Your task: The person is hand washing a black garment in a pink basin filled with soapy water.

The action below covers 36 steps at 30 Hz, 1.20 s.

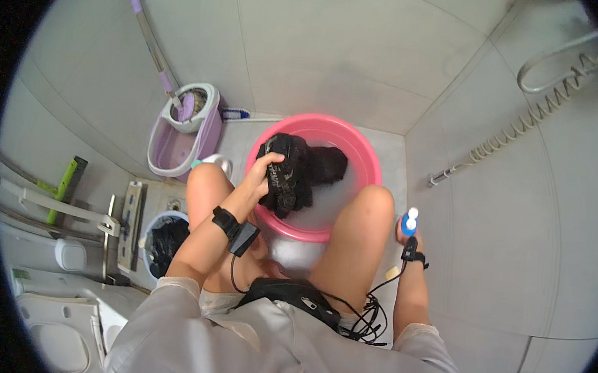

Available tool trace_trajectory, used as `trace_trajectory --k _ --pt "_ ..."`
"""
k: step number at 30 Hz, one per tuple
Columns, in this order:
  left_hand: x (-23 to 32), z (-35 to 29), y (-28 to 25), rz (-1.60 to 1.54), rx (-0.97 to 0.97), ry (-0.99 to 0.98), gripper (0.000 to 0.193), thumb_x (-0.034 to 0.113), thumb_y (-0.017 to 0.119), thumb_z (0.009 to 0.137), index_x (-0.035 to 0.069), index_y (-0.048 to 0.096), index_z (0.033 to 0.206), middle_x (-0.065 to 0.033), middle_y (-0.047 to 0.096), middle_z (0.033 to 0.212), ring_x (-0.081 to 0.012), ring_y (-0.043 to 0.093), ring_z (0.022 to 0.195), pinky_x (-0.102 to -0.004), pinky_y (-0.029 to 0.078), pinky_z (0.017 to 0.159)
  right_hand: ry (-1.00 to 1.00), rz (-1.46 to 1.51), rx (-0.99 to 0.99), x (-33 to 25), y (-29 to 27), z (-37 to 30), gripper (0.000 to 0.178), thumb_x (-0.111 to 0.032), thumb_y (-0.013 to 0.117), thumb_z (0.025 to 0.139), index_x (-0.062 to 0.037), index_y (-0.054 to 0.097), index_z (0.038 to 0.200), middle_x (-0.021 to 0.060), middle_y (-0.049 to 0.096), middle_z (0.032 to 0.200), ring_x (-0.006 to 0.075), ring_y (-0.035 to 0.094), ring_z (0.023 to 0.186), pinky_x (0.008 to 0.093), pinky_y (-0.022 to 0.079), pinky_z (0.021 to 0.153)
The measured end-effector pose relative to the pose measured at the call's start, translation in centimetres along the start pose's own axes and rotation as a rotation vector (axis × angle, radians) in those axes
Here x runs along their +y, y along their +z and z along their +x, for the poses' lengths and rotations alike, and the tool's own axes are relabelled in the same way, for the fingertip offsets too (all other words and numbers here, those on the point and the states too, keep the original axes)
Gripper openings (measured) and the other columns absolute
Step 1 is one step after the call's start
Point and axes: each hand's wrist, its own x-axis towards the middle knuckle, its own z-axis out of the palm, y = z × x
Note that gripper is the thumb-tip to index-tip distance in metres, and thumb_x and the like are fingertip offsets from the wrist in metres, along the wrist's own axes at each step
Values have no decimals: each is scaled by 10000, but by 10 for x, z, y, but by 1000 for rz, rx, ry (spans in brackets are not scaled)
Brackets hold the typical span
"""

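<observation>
A wet black garment (286, 179) is gripped in my left hand (262, 172), its fingers closed on the near left side of the cloth. The bundle sits over the left half of a round pink basin (373, 160), and more of the dark cloth dips into cloudy water (325, 206). Off to the right, beyond my right knee, my right hand (401, 232) is wrapped round a blue bottle with a white cap (409, 224). Most of that hand's fingers are hidden behind the bottle. Both wrists carry black straps with cabled devices.
A lilac mop bucket (177, 143) with a mop (155, 55) stands at the far left, a brush (235, 114) beside it. Nearer are a bin with a black bag (168, 247) and a toilet (59, 343). A coiled shower hose (525, 122) hangs on the right wall.
</observation>
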Motion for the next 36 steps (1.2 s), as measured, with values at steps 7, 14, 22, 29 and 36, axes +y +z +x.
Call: trace_trajectory --k 7,14,22,29,36 --pt "13 -20 -5 225 -18 -11 405 59 524 671 -54 467 1056 -173 571 964 -277 579 837 -394 480 772 -48 346 341 7 -153 7 295 -154 380 853 2 465 1088 103 530 1091 233 518 945 371 446 811" --pt "19 -21 17 343 -42 29 440 23 516 654 -49 446 1083 -161 561 976 -267 579 835 -391 492 753 -66 346 411 14 -175 -1 357 -189 396 836 16 396 1129 119 452 1160 238 449 1003 381 375 848" --pt "29 -17 14 301 -125 62 493 -17 497 640 -56 396 1121 -170 550 976 -265 592 809 -370 533 689 -376 -374 420 39 -49 -91 578 -347 376 819 6 229 1254 127 268 1305 264 259 1178 442 187 953" --pt "13 -1 3 182 -133 48 326 -24 522 643 -140 473 944 -177 575 831 -257 605 707 -359 530 641 -1041 -1265 -315 211 176 -208 570 -309 430 840 -23 249 1298 105 245 1356 211 188 1264 349 111 1024" --pt "17 -22 20 152 -175 230 433 -44 499 612 -8 473 1043 -84 550 934 -185 567 782 -291 494 686 -1469 -2521 -1337 416 160 -158 464 -215 377 850 -39 309 1274 151 322 1307 294 246 1240 437 170 1006"
